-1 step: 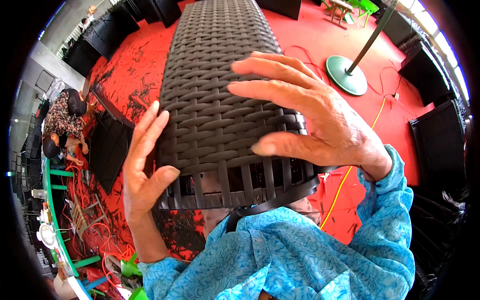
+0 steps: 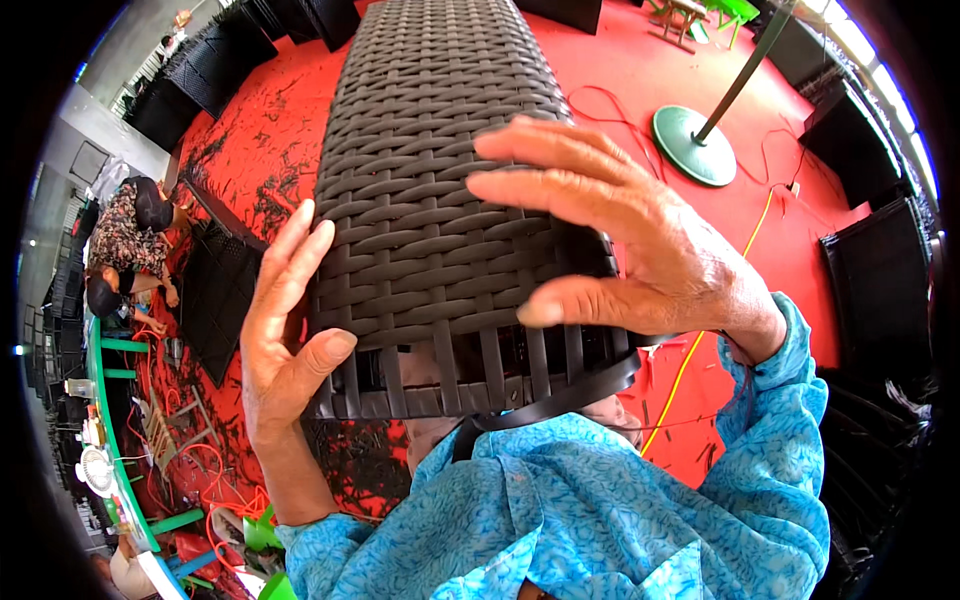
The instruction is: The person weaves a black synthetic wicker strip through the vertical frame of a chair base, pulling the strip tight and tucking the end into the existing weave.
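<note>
A long, dark woven wicker piece stretches away from my body. Its near end shows bare upright strips with gaps between them, below the last woven row. A flat dark strip curls loosely around that near edge. My left hand lies along the left side of the piece, thumb apart from the fingers and near the lowest rows. Over the right side, my right hand is spread, its thumb by the bottom rows and its fingers above the weave. Nothing shows gripped in either hand.
Two people bend over a black woven panel at left. Dark scraps litter the red floor. A round green base with a post and a yellow cable are at right. Black pieces line the right side.
My right hand has shifted slightly right and toward me, its fingers a little lower. My left hand has slid very slightly left.
</note>
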### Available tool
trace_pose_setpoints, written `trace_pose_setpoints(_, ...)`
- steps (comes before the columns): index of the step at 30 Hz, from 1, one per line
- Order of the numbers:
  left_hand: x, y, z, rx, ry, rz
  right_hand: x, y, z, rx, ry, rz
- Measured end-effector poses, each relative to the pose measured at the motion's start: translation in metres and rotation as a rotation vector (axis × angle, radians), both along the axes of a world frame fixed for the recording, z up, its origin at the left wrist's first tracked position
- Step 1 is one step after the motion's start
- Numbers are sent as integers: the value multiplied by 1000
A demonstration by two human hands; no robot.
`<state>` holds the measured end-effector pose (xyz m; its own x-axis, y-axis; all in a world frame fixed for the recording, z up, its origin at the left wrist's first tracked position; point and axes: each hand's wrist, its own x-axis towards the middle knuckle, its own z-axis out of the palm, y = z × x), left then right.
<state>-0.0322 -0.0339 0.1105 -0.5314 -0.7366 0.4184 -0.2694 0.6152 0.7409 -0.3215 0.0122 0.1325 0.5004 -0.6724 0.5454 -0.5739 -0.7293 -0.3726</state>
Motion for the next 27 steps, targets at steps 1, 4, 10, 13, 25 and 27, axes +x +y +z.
trace_pose_setpoints(1, -3, 2, -1, 36, 37, -7, -4, 4, -10, 52, 32, 3)
trace_pose_setpoints(4, -3, 6, -4, 54, 74, 0, -4, 8, -24, 28, 9, -33)
trace_pose_setpoints(10, 17, 9, -8, 10, -80, 88, 1, 10, -28, 156, -284, 61)
trace_pose_setpoints(13, 13, 12, -6, -25, -56, 44, -12, 21, -39, 272, -600, 34)
trace_pose_setpoints(25, -5, 16, 15, -185, -87, 141, -61, 61, -38, 849, -746, 169)
trace_pose_setpoints(27, -25, 24, 38, -198, -167, 9, -67, 60, -30, 782, -678, 155)
